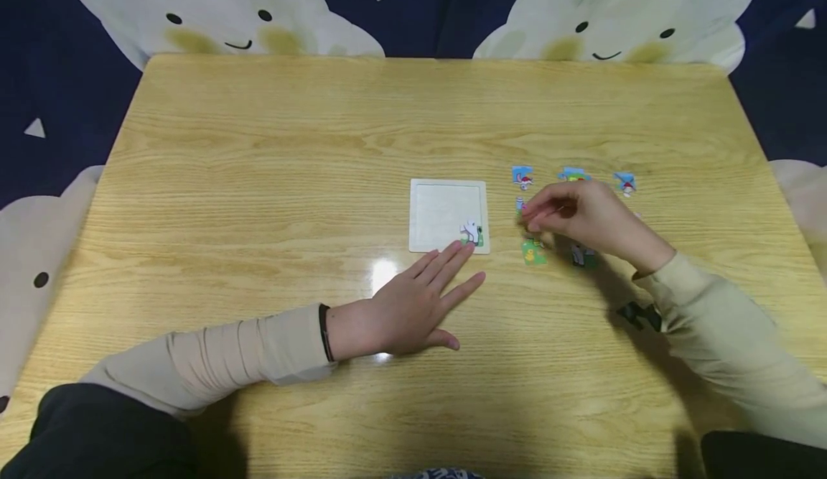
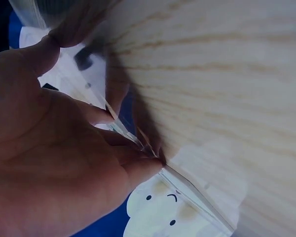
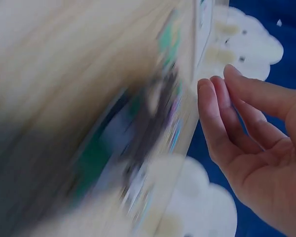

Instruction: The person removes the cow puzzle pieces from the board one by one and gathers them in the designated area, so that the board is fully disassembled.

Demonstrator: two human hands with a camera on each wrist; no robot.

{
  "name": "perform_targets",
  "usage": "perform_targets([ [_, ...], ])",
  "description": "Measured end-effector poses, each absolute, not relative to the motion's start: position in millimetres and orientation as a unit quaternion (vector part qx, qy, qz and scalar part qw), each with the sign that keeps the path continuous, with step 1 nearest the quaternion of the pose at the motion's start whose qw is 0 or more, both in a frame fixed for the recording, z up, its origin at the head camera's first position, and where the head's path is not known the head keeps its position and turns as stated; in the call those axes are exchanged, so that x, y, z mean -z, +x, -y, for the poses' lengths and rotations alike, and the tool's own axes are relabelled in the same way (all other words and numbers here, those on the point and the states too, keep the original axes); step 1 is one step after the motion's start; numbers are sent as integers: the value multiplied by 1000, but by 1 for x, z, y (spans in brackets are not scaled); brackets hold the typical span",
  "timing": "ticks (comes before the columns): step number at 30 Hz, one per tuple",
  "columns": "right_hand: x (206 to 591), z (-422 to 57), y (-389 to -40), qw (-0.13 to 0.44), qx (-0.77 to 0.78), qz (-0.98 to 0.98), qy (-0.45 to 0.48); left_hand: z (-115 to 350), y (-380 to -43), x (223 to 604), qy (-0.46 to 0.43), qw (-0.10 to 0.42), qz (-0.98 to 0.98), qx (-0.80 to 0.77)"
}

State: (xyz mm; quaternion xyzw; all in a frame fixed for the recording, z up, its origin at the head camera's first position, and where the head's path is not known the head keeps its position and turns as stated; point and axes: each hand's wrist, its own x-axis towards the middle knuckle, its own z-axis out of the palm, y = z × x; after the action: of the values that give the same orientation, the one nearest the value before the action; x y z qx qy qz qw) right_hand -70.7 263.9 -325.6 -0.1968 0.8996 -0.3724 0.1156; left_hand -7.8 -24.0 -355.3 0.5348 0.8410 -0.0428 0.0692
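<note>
A square white puzzle tray (image 1: 446, 186) lies on the table, with one puzzle piece (image 1: 472, 233) showing a white animal in its lower right corner. My left hand (image 1: 420, 303) is spread flat, its fingertips at the tray's near edge beside that piece; the left wrist view shows the straight fingers meeting the edge. To the right of the tray my right hand (image 1: 584, 217) hovers over loose pieces, thumb and fingertips close together. Nothing shows between those fingers (image 3: 212, 116) in the right wrist view. Just below its fingertips lies a green piece with a yellow figure (image 1: 533, 252).
Several more loose pieces lie around the right hand, among them a blue one (image 1: 522, 177), another at the top right (image 1: 625, 183) and a dark green one (image 1: 583, 256), partly in shadow. A cloud-print curtain (image 1: 426, 5) hangs behind the wooden table (image 1: 258, 177).
</note>
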Motion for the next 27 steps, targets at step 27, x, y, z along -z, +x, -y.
perform_targets([
  [27,333,-197,-101,203,369,-888,-184,25,-9,356,544,49,-836,58],
])
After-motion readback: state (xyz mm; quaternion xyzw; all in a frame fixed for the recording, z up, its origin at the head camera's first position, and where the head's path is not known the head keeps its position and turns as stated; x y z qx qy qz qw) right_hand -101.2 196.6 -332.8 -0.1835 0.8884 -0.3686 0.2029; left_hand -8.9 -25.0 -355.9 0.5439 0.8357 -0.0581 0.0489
